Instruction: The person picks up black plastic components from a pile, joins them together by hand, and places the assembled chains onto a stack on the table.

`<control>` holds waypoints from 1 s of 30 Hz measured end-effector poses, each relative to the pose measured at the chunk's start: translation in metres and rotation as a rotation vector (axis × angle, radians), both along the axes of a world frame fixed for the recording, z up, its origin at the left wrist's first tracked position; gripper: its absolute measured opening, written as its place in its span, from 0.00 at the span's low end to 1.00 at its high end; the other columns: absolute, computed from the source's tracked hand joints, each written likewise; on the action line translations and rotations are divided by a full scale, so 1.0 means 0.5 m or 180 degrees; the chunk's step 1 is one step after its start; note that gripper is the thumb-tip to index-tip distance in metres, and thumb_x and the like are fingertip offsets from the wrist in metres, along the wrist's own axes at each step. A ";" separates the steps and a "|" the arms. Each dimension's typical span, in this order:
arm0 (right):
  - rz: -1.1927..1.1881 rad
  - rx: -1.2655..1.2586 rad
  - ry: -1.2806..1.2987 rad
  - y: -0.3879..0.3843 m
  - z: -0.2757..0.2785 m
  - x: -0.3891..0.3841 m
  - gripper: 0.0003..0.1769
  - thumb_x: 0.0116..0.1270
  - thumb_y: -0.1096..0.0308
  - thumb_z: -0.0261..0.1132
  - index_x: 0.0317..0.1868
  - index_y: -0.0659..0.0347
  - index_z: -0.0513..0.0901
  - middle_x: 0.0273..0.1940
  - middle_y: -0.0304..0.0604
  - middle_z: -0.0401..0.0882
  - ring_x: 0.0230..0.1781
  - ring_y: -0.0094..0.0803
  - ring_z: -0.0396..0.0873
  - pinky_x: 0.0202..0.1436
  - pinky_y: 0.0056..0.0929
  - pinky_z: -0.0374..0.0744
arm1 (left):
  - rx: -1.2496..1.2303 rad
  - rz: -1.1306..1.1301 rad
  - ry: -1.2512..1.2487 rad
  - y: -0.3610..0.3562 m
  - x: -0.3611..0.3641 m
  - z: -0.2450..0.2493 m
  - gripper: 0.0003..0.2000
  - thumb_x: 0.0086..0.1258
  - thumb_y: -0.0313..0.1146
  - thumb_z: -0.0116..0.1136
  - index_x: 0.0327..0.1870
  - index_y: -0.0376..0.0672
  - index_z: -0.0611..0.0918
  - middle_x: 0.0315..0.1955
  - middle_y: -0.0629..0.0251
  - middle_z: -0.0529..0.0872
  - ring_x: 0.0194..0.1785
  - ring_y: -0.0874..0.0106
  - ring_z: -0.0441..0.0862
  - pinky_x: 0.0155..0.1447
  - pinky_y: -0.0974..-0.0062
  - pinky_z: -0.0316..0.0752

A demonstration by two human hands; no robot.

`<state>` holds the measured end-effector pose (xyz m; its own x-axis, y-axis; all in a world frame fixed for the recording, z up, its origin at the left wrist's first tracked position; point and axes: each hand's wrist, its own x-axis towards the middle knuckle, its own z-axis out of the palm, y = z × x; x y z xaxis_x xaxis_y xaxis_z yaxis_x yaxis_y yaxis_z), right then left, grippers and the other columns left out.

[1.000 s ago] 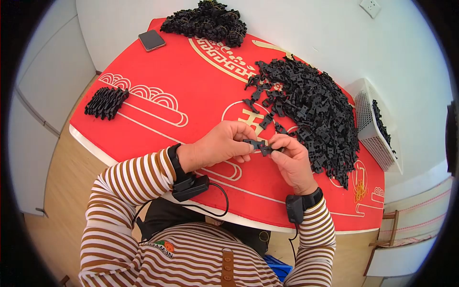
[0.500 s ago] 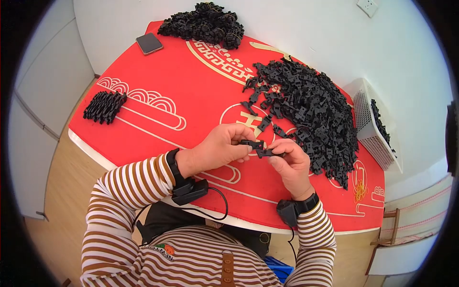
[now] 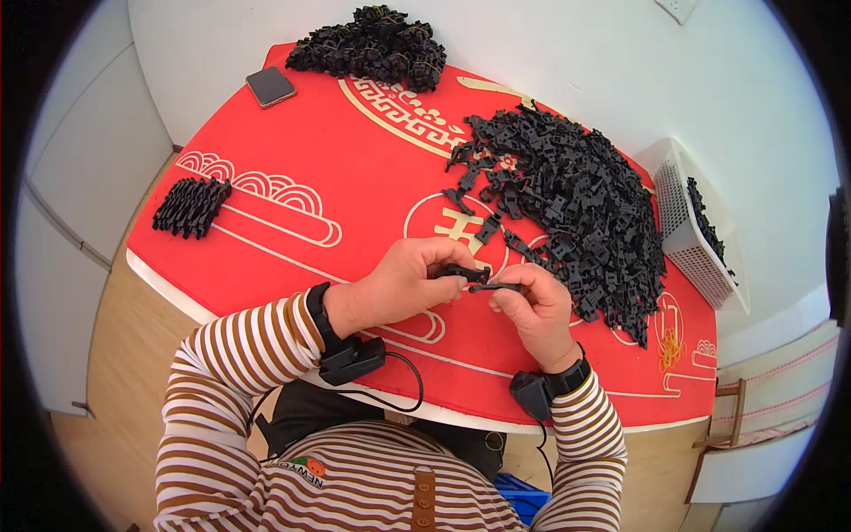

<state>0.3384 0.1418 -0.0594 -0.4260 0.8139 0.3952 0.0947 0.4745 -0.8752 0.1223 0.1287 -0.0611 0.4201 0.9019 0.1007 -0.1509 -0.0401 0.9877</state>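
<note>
Pinched between thumb and fingers of my left hand (image 3: 403, 282) is a black plastic part (image 3: 468, 274), partly covered by the fingertips. My right hand (image 3: 537, 312) is closed on a second black plastic part (image 3: 496, 286), held almost edge-on. Its left tip sits right below the first part, overlapping my left fingertips' side in this view. Just beyond my hands lies a large heap of similar black parts (image 3: 576, 213), a few loose ones straying along its near left side.
A neat row of black parts (image 3: 191, 207) lies at left. Bundled black parts (image 3: 372, 49) and a phone (image 3: 270, 87) are at the back. On the right stand a white perforated basket (image 3: 700, 257) and yellow rubber bands (image 3: 671, 349). Cables hang from both wrist devices.
The part in my right hand has turned from showing its broad face to nearly edge-on. Both hands stay close together, and the camera view has shifted slightly.
</note>
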 end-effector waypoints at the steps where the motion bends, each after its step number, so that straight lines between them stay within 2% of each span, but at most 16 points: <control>1: -0.0036 0.0301 -0.0139 0.002 -0.002 0.001 0.06 0.61 0.74 0.66 0.38 0.65 0.79 0.33 0.37 0.79 0.27 0.19 0.74 0.29 0.16 0.73 | 0.0017 -0.0032 -0.0017 -0.002 -0.001 0.002 0.09 0.66 0.21 0.54 0.47 0.36 0.77 0.32 0.72 0.80 0.33 0.86 0.76 0.37 0.87 0.74; 4: -0.0121 0.0493 -0.0323 0.003 0.001 0.003 0.06 0.59 0.74 0.67 0.36 0.64 0.80 0.33 0.38 0.79 0.27 0.19 0.73 0.28 0.17 0.72 | 0.0211 0.0069 -0.0130 -0.005 0.006 0.006 0.11 0.64 0.19 0.54 0.47 0.35 0.78 0.29 0.74 0.78 0.29 0.87 0.73 0.32 0.87 0.70; 13: -0.0166 0.0327 -0.0205 -0.002 0.005 -0.001 0.06 0.58 0.75 0.68 0.35 0.64 0.80 0.33 0.39 0.79 0.26 0.20 0.74 0.28 0.18 0.72 | 0.0669 0.0173 0.0142 -0.005 0.004 0.005 0.10 0.63 0.20 0.56 0.46 0.36 0.80 0.30 0.72 0.80 0.30 0.86 0.75 0.32 0.86 0.71; 16: -0.0208 0.0621 -0.0411 -0.001 0.008 0.002 0.06 0.58 0.75 0.68 0.35 0.64 0.80 0.32 0.39 0.79 0.26 0.21 0.75 0.28 0.18 0.73 | 0.0815 0.0197 0.0311 -0.007 0.001 0.007 0.06 0.65 0.20 0.56 0.42 0.36 0.80 0.31 0.71 0.79 0.32 0.86 0.75 0.34 0.86 0.71; 19: -0.0205 0.0692 -0.0395 -0.001 0.009 0.001 0.06 0.58 0.75 0.68 0.34 0.64 0.80 0.32 0.40 0.79 0.27 0.23 0.76 0.28 0.18 0.74 | 0.1078 0.0288 0.0265 -0.005 0.002 0.003 0.10 0.63 0.20 0.57 0.45 0.36 0.81 0.32 0.69 0.82 0.29 0.85 0.76 0.32 0.85 0.72; 22: -0.0214 0.0724 -0.0381 -0.003 0.013 0.000 0.06 0.58 0.75 0.68 0.34 0.64 0.79 0.32 0.40 0.79 0.27 0.24 0.77 0.29 0.19 0.74 | 0.0979 0.0208 0.0207 -0.009 0.003 0.010 0.06 0.65 0.20 0.57 0.42 0.36 0.80 0.31 0.70 0.79 0.31 0.85 0.75 0.33 0.86 0.70; 25: -0.0208 0.0935 -0.0444 -0.005 0.020 0.000 0.06 0.57 0.76 0.68 0.34 0.63 0.79 0.32 0.41 0.80 0.28 0.25 0.77 0.30 0.20 0.76 | 0.1019 0.0218 0.0240 -0.010 0.002 0.012 0.06 0.64 0.19 0.56 0.42 0.36 0.80 0.31 0.70 0.79 0.31 0.85 0.75 0.33 0.86 0.70; 30: -0.0219 0.1470 -0.0576 -0.007 0.030 0.000 0.08 0.55 0.77 0.69 0.34 0.63 0.78 0.33 0.43 0.80 0.29 0.31 0.79 0.31 0.24 0.77 | 0.1472 0.0210 0.0375 -0.007 0.000 0.011 0.07 0.63 0.18 0.56 0.40 0.36 0.80 0.30 0.69 0.79 0.31 0.83 0.75 0.34 0.84 0.71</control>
<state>0.3383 0.1385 -0.0443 -0.4725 0.5999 0.6456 0.2703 0.7959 -0.5417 0.1224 0.1254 -0.0557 0.3961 0.7989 0.4526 -0.0214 -0.4848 0.8744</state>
